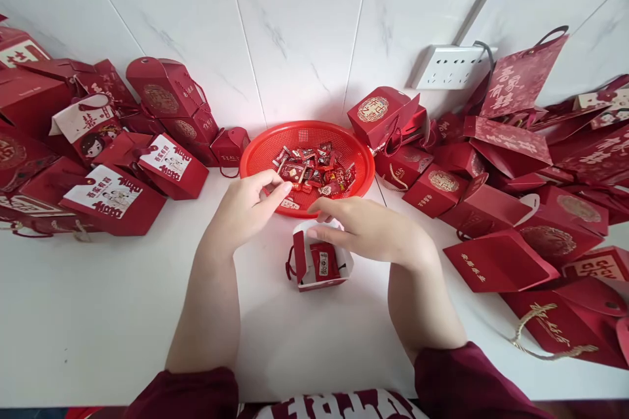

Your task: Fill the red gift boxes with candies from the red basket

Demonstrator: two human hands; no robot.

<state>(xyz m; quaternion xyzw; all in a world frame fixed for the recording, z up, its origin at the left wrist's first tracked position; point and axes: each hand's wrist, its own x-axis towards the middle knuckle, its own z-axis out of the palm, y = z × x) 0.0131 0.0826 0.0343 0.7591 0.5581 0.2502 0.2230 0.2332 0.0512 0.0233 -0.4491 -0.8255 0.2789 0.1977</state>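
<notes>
A red plastic basket [363, 150] against the wall holds several small wrapped candies [314, 170], mostly red. My left hand [248, 209] is over the basket's near left rim. Its thumb stretches toward the candies; the other fingers are partly hidden, and nothing shows in its grasp. In front of the basket is a small red gift box [322, 286] with a white inside and its top open. A red wrapped packet [324, 262] lies in it. My right hand [368, 229] hovers above the box's far right side, thumb and fingers apart, with no object visible in it.
Closed red gift boxes with cords pile up at the left [122, 200] and the right [511, 203], some with gold or white patterns. A white power strip [449, 67] is on the tiled wall [304, 33]. All stands on a white table [314, 340].
</notes>
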